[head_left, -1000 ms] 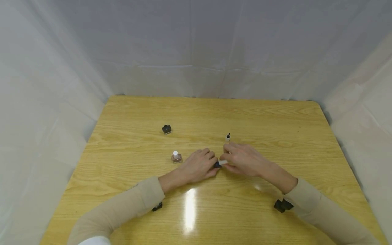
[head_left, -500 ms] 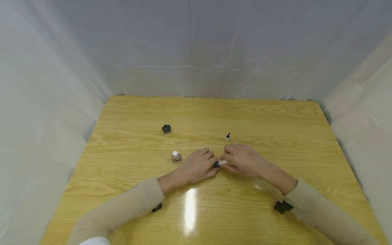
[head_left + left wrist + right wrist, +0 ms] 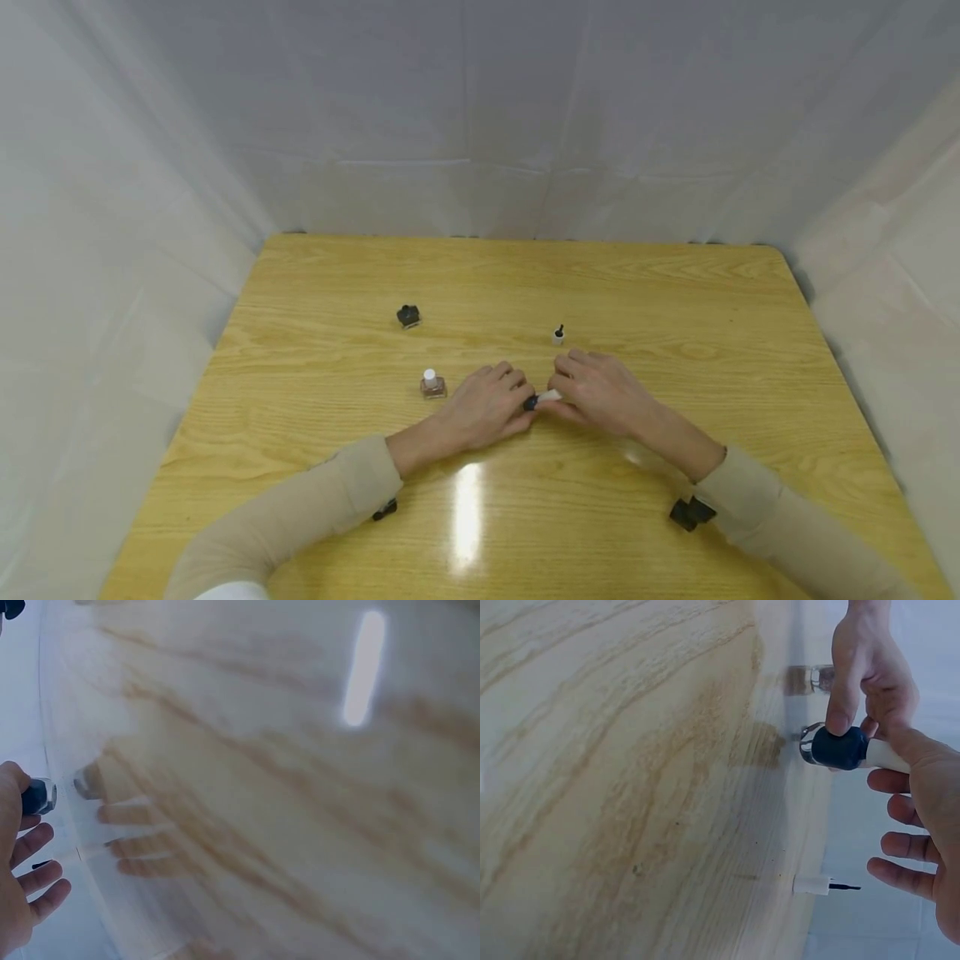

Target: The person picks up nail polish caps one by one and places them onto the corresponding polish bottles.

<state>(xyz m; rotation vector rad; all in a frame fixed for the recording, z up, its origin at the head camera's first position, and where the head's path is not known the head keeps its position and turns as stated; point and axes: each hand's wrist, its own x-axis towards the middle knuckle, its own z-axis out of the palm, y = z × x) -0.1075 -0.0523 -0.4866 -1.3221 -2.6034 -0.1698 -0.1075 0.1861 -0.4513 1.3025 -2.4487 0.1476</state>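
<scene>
A small dark blue nail polish bottle [image 3: 838,748] is held between the thumb and fingers of my left hand [image 3: 491,404], just above the table. My right hand [image 3: 600,392] pinches its white cap [image 3: 886,755], which points right from the bottle's neck. Whether the cap is still threaded on cannot be told. In the left wrist view the same bottle [image 3: 37,796] shows beside the left thumb, while the right hand is out of that view. Beyond the right hand, a loose white cap [image 3: 558,337] stands with its black brush pointing up.
Left of my left hand stands a pinkish nail polish bottle [image 3: 432,387] with a white cap. Farther back is an uncapped black bottle [image 3: 408,317]. Black devices [image 3: 692,512] sit at the sleeves. The wooden table [image 3: 637,292] ends at pale hanging sheets.
My right hand has shifted slightly right, and the white cap in its fingers with it. The left hand and bottle stay nearly in place.
</scene>
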